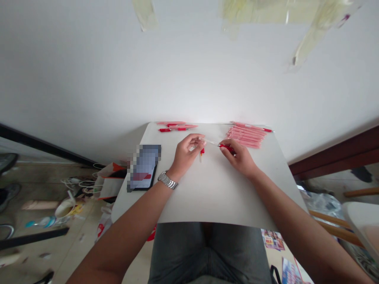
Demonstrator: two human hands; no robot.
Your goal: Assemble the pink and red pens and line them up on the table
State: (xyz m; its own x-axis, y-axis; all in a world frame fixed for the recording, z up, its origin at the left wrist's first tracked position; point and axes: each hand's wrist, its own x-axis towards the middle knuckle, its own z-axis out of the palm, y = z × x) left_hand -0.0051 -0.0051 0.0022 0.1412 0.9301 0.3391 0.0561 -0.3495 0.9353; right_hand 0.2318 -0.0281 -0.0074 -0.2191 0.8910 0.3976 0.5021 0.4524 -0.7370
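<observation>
My left hand pinches one end of a clear, thin pen tube above the table. In my right hand, closed fingers grip a red pen part, whose tip meets the tube's other end. Whether the two are joined cannot be made out. Just under my left fingertips is a small red piece with an orange and pale narrow end pointing toward me; its upper part is hidden by the fingers.
Pink pens lie in a row at the back right of the white table. Several red and pink pens or pen parts lie at the back left. A phone rests near the left edge. The wall stands directly behind.
</observation>
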